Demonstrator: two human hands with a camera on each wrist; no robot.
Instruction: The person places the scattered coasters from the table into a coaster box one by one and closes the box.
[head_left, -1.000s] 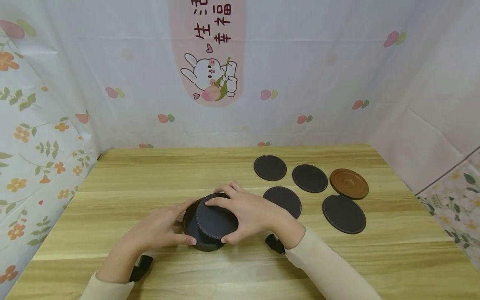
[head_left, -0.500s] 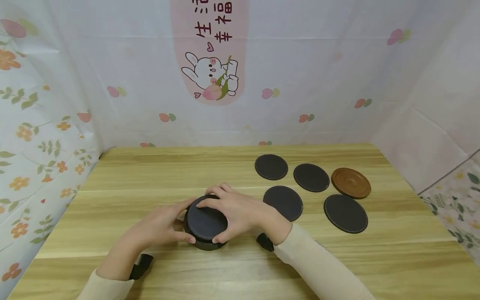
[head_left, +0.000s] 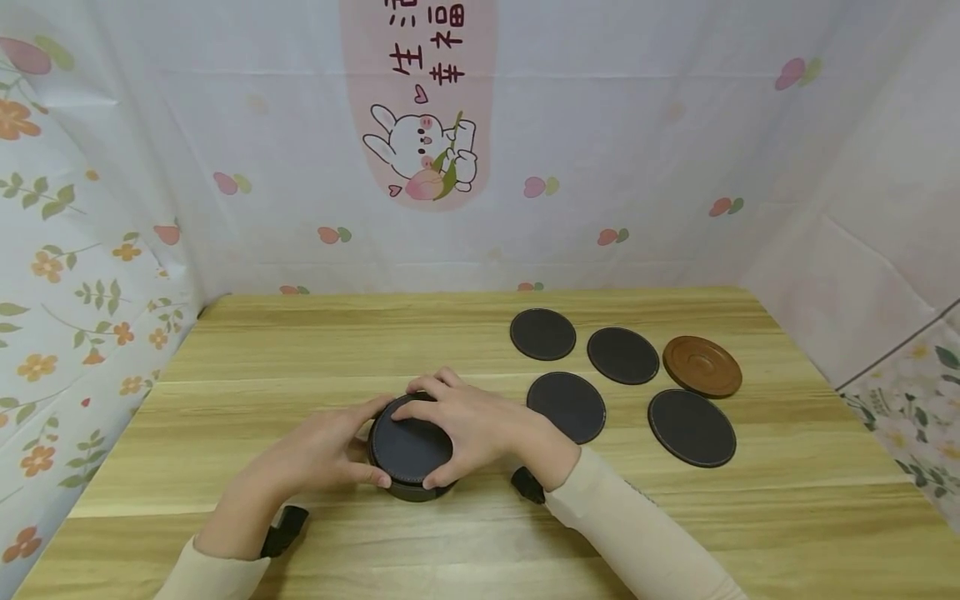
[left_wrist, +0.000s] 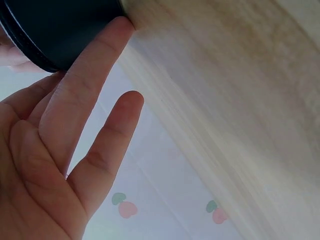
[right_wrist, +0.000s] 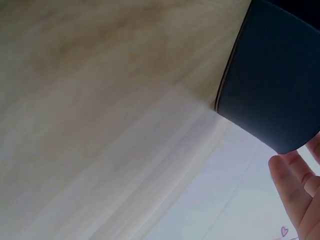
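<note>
A round black coaster (head_left: 408,450) with a stitched edge lies over the mouth of a round black coaster holder (head_left: 417,493) standing on the table. My left hand (head_left: 318,454) grips the holder from the left, thumb at its front and fingers round the back; in the left wrist view a finger runs along the dark wall of the holder (left_wrist: 67,30). From the right, my right hand (head_left: 472,429) holds the coaster by its edge, thumb at the front and index finger bent over its top. The right wrist view shows the holder (right_wrist: 270,75) with fingertips at its far side.
Several more black coasters lie flat to the right, such as a near one (head_left: 566,407) by my right wrist and another (head_left: 692,427) farther right. A brown round wooden disc (head_left: 702,366) lies behind that one. A printed cloth (head_left: 600,150) hangs behind the table (head_left: 300,342).
My right hand has moved left with the coaster, from tilted across the holder's right side to level over its mouth. During the last half second almost nothing has moved.
</note>
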